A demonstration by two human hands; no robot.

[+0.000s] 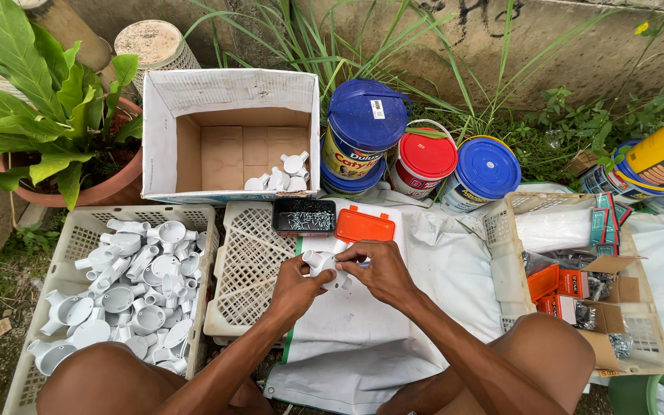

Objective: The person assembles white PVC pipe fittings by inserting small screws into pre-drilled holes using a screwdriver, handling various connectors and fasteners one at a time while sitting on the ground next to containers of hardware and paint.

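Note:
My left hand (295, 281) and my right hand (379, 269) meet over a white sheet (347, 323), both closed on one white plastic conduit fitting (323, 266). The left hand grips it from the side; the right hand's fingers pinch at its top, where something small is held that I cannot make out. Just beyond the hands sit a small black tray of screws (303, 218) and an orange lid (364, 227). A cream crate (71, 253) at the left is heaped with several more white fittings (136, 284).
A cardboard box (228, 134) holding a few white fittings stands at the back. Paint tubs with blue and red lids (424, 157) stand to its right. A crate (512, 253) with small orange boxes lies at the right; a potted plant (40, 115) at the left.

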